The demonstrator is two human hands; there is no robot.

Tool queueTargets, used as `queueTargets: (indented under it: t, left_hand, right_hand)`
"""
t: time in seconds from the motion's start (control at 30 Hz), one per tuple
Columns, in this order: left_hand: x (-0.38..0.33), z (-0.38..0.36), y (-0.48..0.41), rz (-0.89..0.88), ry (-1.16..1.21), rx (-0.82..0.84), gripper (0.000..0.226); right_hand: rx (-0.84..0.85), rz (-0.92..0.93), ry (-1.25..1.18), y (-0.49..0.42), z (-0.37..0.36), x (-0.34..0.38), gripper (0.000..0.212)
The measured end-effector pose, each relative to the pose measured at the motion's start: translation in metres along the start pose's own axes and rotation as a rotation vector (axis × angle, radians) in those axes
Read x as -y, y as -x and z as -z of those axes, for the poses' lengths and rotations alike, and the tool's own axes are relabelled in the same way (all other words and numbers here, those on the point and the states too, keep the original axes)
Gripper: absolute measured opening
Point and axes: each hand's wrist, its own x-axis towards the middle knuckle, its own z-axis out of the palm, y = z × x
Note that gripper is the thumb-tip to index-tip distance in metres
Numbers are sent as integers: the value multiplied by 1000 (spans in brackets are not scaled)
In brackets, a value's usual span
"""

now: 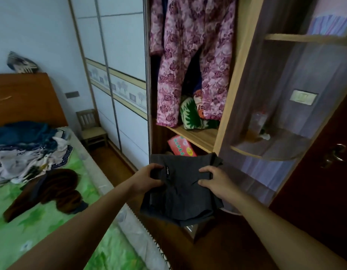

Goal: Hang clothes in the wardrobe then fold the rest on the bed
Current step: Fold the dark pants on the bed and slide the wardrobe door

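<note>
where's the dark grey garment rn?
Head view, lower centre: the dark grey garment is gripped by the left hand and right hand, before the open wardrobe, right of the bed.

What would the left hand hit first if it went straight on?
The left hand, gripping the dark grey garment, would probably reach the pink printed packet under the wooden shelf; depth is unclear.

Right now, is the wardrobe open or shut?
Open. The sliding door stands aside to the left, and inside the wardrobe a pink floral garment hangs above a wooden shelf.
</note>
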Motion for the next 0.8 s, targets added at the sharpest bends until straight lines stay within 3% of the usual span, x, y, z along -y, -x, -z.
queueTargets:
  t: [0.47, 0.8]
  left_hand:
    - [25, -14, -68, 205, 116, -453, 61]
    - [92, -1, -25, 468, 142, -856, 62]
  right_hand:
    - [376, 286, 117, -193, -4, -16, 40]
    - [763, 476, 225, -261, -145, 33, 43]
